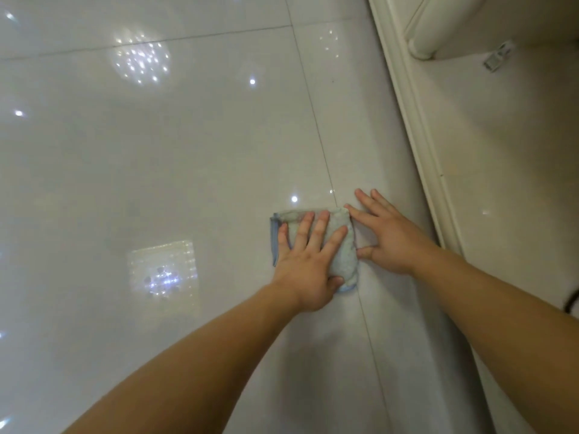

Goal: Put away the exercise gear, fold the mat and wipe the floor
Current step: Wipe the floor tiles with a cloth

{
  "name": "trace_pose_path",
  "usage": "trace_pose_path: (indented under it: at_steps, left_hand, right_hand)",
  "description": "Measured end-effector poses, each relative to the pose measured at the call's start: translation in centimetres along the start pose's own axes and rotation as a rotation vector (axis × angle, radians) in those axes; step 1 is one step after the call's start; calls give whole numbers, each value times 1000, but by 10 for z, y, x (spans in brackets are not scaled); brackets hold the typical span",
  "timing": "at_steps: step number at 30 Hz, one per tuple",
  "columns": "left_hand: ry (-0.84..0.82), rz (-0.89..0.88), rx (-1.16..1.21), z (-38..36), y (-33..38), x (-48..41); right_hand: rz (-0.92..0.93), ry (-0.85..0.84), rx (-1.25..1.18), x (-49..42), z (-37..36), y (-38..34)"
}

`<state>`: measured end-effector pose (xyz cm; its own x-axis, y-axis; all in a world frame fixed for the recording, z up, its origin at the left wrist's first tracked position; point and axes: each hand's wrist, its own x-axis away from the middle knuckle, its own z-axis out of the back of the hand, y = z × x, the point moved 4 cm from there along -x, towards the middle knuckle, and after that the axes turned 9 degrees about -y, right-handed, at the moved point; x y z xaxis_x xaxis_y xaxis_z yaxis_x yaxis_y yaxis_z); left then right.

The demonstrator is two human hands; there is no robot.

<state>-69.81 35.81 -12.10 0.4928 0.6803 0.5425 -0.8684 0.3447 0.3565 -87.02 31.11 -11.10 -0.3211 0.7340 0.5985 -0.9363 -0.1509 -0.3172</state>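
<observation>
Two bare hands press flat on the glossy tiled floor (188,151). Left hand (308,261), fingers spread, lies on top of a folded pale blue cloth (340,220), thumb tucked at the cloth's near edge. Right hand (388,236) rests palm down just beside the cloth, fingers splayed, forefinger touching its far corner. Beyond the right hand runs a cream baseboard (419,145).

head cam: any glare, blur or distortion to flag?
Head view: ceiling lights glare off the glossy floor in bright clusters; wide-angle bends the baseboard; left hand, cloth and right hand are fairly sharp.
</observation>
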Motion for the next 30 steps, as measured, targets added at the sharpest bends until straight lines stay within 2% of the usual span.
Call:
trace_pose_path:
  at_steps: [7,15,21,25,30]
  left_hand:
    - [48,19,-56,-3,-1,-4]
    - [90,66,-55,-2,2,0]
    - [163,69,-71,-8,2,-3]
    - [184,66,-85,-28,13,16]
    - [179,85,-69,-59,42,46]
  right_hand:
    - [27,78,-33,-3,-2,-1]
    - [55,34,116,1,-2,0]
    - [43,65,72,0,-4,-1]
    - [-27,158,-12,13,-9,-1]
    - [-89,331,63,41,-34,-8]
